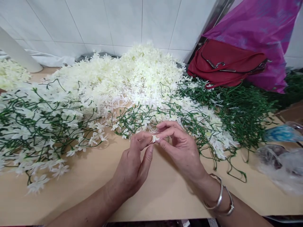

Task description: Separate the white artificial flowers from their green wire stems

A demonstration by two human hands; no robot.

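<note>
Above the front of the table, a small white artificial flower (pixel 154 138) is pinched at the fingertips of both hands. My left hand (pixel 132 165) curls around it from the left, its index fingertip against the petals and its thumb just below. From the right, my right hand (pixel 183 149) grips the same flower between thumb and fingers. Right behind the fingers lie green plastic stems (pixel 134 118) tangled with white blossoms. A large heap of loose cream-white artificial flowers (pixel 146 69) rises farther back against the wall.
Finished-looking green-stemmed white flowers (pixel 42 126) pile up at left. Bare green stems (pixel 246 110) cover the right, below a red handbag (pixel 232 61) and a purple plastic bag (pixel 265 31). Clear plastic bags (pixel 281 164) sit at the right edge of the wooden table (pixel 151 201). White tiles (pixel 123 22) stand behind.
</note>
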